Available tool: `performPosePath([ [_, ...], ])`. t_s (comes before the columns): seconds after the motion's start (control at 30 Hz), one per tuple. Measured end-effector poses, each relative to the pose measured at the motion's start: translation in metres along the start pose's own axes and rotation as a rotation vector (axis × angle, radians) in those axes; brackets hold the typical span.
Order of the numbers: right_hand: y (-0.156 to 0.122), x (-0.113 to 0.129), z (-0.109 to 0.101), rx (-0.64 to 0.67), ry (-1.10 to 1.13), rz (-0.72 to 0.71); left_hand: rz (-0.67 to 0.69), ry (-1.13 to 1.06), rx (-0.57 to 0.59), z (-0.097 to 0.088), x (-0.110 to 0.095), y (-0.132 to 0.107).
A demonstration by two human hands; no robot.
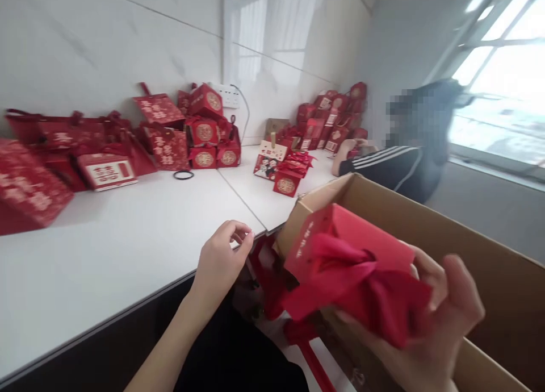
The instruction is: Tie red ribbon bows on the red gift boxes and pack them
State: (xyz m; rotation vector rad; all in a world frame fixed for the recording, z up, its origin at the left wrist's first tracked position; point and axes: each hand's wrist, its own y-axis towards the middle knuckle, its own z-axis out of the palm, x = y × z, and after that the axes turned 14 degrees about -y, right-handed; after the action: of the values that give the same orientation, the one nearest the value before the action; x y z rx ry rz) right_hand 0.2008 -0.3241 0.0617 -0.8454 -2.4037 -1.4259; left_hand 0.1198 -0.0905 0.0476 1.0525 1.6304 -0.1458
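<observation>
My right hand [443,318] is wrapped round a red gift box [370,233] with a dark pink ribbon bow on its side. The gift box is tilted and slightly blurred, held over the near side of an open cardboard box [392,204]. At the table's front edge my left hand [225,255] has its fingers loosely curled, the thumb and forefinger tips close together. Nothing shows between them. Below the hands, red ribbon and other red pieces lie partly hidden in shadow.
Red gift boxes and bags [204,130] stand along the wall on the white table [140,233]. A black ring [183,175] lies before them. Farther right are a small cartoon-printed bag [268,162] and another stack of red boxes [334,119]. A co-worker in a striped dark sleeve [387,156] sits beyond.
</observation>
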Motion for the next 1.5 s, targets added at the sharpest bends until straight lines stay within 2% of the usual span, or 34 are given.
performPosePath([
  [0.1,0.008,-0.01,-0.048,-0.01,0.221,0.463,0.247,-0.031,0.179,0.049,-0.002,0.015],
  [0.2,0.025,-0.025,-0.082,0.132,0.606,0.894,0.55,-0.024,0.296,0.102,-0.014,0.017],
  [0.27,0.036,-0.036,-0.094,0.18,0.83,1.093,0.658,0.001,0.335,0.131,-0.019,0.014],
  [0.33,0.044,-0.043,-0.1,0.142,0.958,1.182,0.681,0.015,0.328,0.15,-0.02,0.01],
  [0.47,0.05,-0.052,-0.1,0.069,1.022,1.211,0.657,-0.001,0.28,0.163,-0.012,0.01],
  [0.63,0.052,-0.067,-0.1,0.101,1.021,1.259,0.67,0.002,0.346,0.158,-0.004,0.013],
  [0.77,0.054,-0.086,-0.101,0.071,0.984,1.286,0.69,0.007,0.371,0.156,0.0,0.013],
  [1.0,0.047,-0.111,-0.102,0.066,1.037,1.36,0.789,-0.043,0.194,0.169,0.012,0.013],
  [1.17,0.043,-0.116,-0.104,0.097,1.049,1.349,0.855,-0.075,0.168,0.174,0.015,0.017],
  [1.33,0.037,-0.127,-0.102,0.105,0.814,1.211,0.863,-0.079,0.164,0.172,0.013,0.016],
  [1.43,0.028,-0.142,-0.096,0.137,0.569,1.081,0.857,-0.091,0.172,0.171,0.012,0.015],
  [1.5,0.016,-0.156,-0.09,0.157,0.315,0.968,0.84,-0.094,0.181,0.172,0.011,0.015],
])
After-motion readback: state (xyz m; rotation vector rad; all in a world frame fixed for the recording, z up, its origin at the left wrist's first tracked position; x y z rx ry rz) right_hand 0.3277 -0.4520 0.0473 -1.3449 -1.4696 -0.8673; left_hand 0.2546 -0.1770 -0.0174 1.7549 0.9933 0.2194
